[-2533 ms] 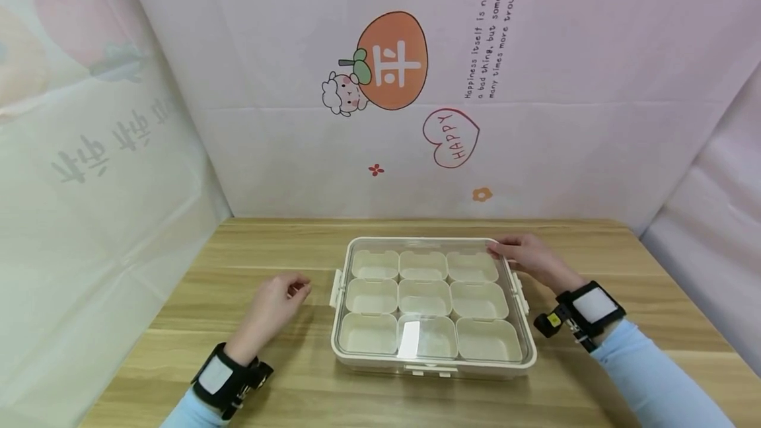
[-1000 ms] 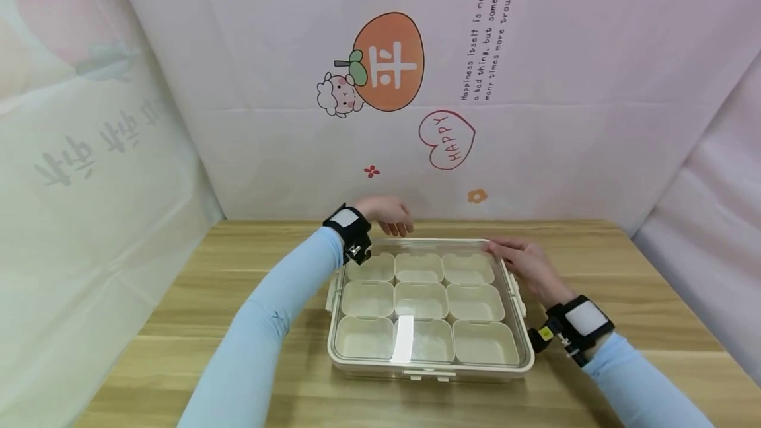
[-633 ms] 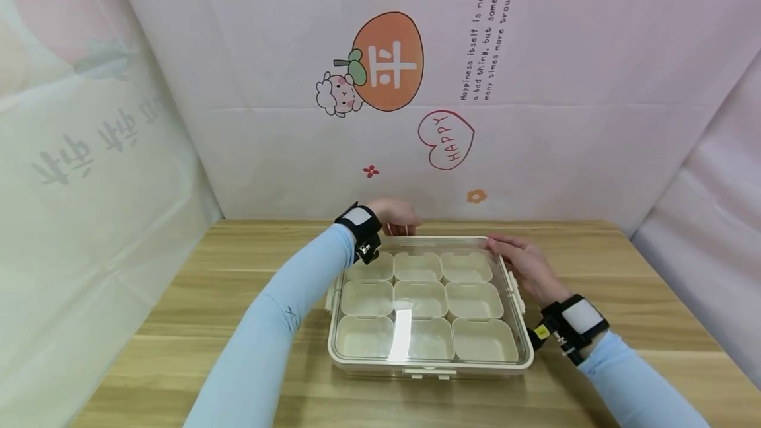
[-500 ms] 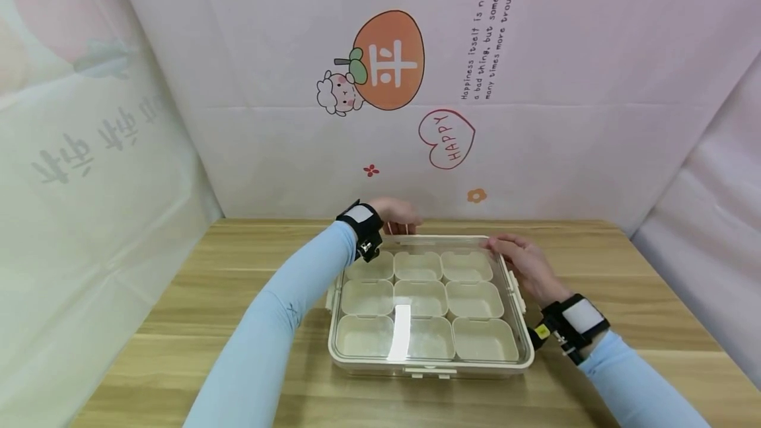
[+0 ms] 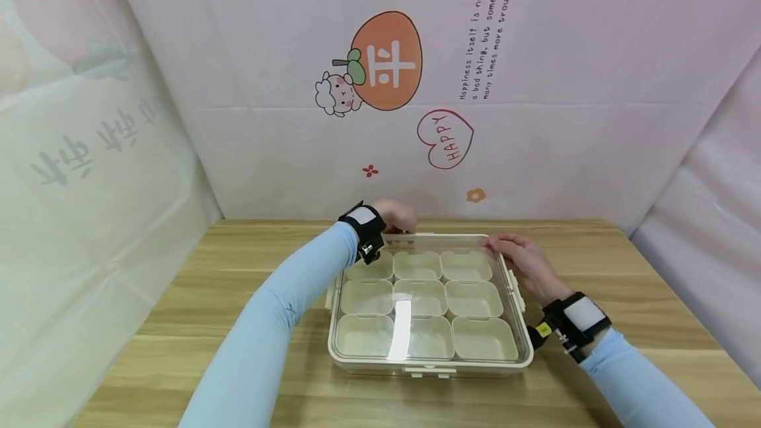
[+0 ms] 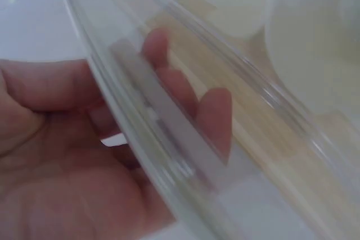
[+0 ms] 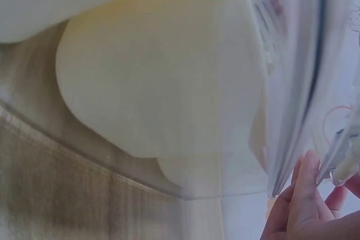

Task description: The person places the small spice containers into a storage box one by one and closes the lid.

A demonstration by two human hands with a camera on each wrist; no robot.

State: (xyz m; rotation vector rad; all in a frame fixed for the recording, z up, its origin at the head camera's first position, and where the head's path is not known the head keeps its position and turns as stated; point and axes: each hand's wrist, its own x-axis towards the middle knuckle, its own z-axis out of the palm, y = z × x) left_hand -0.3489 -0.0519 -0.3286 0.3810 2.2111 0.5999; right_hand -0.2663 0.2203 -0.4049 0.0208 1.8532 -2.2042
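Observation:
A clear-lidded storage box (image 5: 481,367) with a cream rim lies on the table, holding several cream cups (image 5: 484,341) in rows. My left hand (image 5: 399,215) reaches across to its back edge, fingers curled at the rim. In the left wrist view, the fingertips (image 6: 215,119) show through the clear plastic, beside a pale strip like a latch. My right hand (image 5: 529,266) grips the back right corner, fingers at the lid edge. The fingers (image 7: 305,192) also meet that corner in the right wrist view. The lid sits down on the box.
Latches show on the front (image 5: 431,372), the left side (image 5: 330,292) and the right side (image 5: 516,289). The wooden table (image 5: 238,269) ends at a printed cloth (image 5: 285,164) just behind my left hand. Cloth also hangs at both sides.
My left hand has come from the table left of the box to its back edge, and its fingers have curled further down there. My right hand keeps its place at the corner.

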